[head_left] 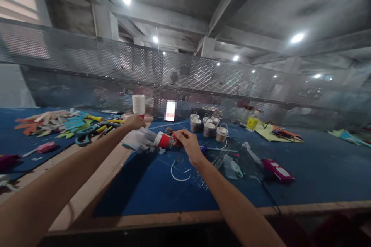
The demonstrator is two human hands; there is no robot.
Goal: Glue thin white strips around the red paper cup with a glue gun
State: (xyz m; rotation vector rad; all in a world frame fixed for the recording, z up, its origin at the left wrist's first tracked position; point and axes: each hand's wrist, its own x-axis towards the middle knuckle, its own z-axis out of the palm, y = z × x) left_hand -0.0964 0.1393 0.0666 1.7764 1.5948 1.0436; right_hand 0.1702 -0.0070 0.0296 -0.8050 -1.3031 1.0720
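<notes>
My right hand (188,144) has its fingers closed at the right end of a red and white paper cup (164,140), which lies on its side above the blue tabletop. Left of the cup spreads a crumpled clear plastic bag (139,139), partly behind it. My left hand (135,122) is over the bag's upper edge, in front of a tall stack of white paper cups (138,104) with red at its bottom. Its fingers are bent together; what they grip is hidden. Just behind stands a lit phone (170,110), its screen blurred.
Several small white buckets with handles (209,128) stand beyond my right hand. A magenta glue gun (277,170) and a yellow-labelled bottle (252,122) are farther right. Scissors (85,135) and coloured strips (68,121) lie left. Perforated metal panels (116,61) close off the back.
</notes>
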